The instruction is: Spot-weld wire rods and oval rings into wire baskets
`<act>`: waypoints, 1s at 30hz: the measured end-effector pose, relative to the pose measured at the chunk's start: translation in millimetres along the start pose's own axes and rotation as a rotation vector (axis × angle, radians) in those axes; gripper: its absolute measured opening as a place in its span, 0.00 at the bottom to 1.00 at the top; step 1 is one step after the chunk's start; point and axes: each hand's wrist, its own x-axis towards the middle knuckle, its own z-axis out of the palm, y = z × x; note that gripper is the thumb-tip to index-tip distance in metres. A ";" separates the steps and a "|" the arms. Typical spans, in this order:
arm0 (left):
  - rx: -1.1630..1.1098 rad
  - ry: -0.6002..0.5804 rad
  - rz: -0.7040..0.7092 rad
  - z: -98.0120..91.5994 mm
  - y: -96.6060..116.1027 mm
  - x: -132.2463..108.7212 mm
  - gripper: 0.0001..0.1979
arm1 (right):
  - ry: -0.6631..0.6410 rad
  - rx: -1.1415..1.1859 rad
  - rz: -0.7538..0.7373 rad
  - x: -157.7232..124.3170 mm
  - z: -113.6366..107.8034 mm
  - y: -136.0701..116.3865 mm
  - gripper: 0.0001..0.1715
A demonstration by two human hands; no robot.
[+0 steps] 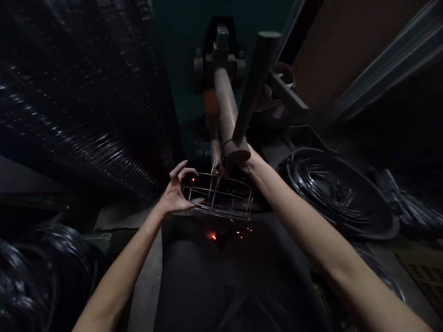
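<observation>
A round frame of thin metal wire, like a shallow basket [213, 196], sits just below the tips of a machine's metal arms. My left hand [176, 191] is curled in a C around the frame's left end, thumb along the lower wires and fingertips at the upper ring. My right hand [252, 162] reaches in from the right, close to the frame's far right side; its fingers are hidden behind the thick cylindrical arm [226, 110]. A thinner copper-coloured rod [215, 147] comes down to the wire at the top. Orange sparks [213, 237] fly below the frame.
On the right, a dark basin [387, 226] holds coiled wire rings [318, 189], with a wire bundle [404, 198] beside it. A slanted metal bar [256, 83] crosses above my right hand. Stacked shiny wire pieces [104, 152] rise on the left, with more wire coils [20, 276] below.
</observation>
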 end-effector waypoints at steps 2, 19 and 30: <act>0.054 -0.048 0.059 -0.7 0.6 -4.5 0.55 | 0.081 0.068 0.044 -4.4 -8.2 -13.2 0.14; 0.025 0.033 -0.135 15.3 123.9 -65.4 0.42 | -0.048 -0.917 -0.221 -277.9 -93.7 -17.5 0.21; -1.020 0.081 -0.957 97.4 206.2 -49.0 0.18 | -0.002 -0.875 -0.166 -130.3 -50.8 45.1 0.18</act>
